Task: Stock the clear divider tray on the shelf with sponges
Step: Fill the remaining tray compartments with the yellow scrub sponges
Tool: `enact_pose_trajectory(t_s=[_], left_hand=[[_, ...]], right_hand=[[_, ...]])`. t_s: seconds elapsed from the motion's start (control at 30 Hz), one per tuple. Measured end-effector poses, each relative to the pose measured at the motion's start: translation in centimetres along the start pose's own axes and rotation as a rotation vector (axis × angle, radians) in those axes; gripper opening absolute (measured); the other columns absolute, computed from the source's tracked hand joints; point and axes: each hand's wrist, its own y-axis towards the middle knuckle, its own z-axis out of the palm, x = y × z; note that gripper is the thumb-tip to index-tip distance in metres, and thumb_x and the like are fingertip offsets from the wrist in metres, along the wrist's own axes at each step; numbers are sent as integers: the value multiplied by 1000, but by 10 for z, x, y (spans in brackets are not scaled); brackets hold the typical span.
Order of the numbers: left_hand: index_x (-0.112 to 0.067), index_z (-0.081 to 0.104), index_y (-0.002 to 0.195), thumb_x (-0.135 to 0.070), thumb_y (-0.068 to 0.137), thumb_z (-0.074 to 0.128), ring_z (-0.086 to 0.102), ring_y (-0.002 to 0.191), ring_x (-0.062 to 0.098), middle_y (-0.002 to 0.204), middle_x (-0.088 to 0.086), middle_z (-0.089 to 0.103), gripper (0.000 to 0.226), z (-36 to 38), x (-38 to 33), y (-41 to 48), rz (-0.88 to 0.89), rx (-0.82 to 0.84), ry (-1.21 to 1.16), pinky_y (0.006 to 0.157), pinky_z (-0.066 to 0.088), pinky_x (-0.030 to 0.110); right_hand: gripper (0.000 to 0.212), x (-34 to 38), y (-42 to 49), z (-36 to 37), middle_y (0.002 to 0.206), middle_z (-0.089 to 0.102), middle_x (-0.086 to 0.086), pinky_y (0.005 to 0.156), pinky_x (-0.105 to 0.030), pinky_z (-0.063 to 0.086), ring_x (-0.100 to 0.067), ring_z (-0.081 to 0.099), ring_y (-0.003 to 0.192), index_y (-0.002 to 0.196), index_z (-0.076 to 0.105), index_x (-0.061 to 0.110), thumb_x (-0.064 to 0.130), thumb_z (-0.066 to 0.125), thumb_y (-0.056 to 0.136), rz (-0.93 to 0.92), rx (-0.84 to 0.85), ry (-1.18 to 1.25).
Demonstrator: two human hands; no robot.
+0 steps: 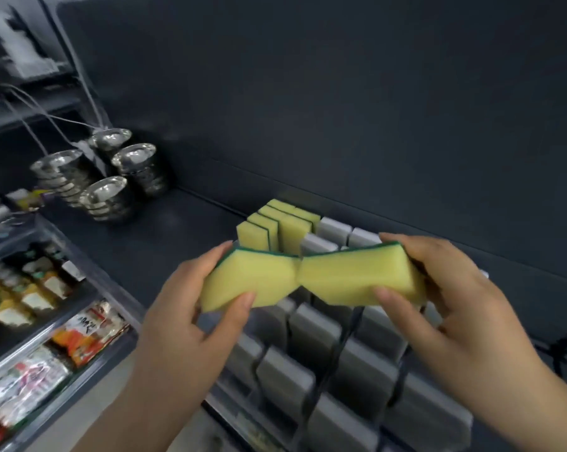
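Grey sponges (313, 327) filling tray (225, 398), yellow sponges (266, 230) behind

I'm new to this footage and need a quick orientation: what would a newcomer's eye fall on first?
Centre frame, the left hand and right hand each pinch a bright yellow sponge, the left sponge and right sponge meeting end to end. Beneath them stand rows of grey sponges, with upright yellow sponges behind; stacked steel bowls gleam at far left.

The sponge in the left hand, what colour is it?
Yellow sponge, with a dark green layer along its top edge; head view.
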Motion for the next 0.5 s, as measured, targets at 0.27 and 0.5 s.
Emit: enact_pose_trajectory(t_s=[0.27,0.5], left_hand=[[-64,41,117,-53,75,54,53,102,-8,114,-36,49,45,-7,91,93,94,226,-190,77,46,11],[-36,45,130,-49,79,51,50,105,-9,114,-36,48,53,-26,144,134,232,314,-200,81,41,4]], right_hand=[[38,24,35,34,104,51,27,78,-4,38,2,52,98,116,51,37,51,49,80,189,-11,-284],[38,39,74,88,101,50,20,80,-5,38,2,48,91,119,52,32,47,57,85,339,-137,-425]])
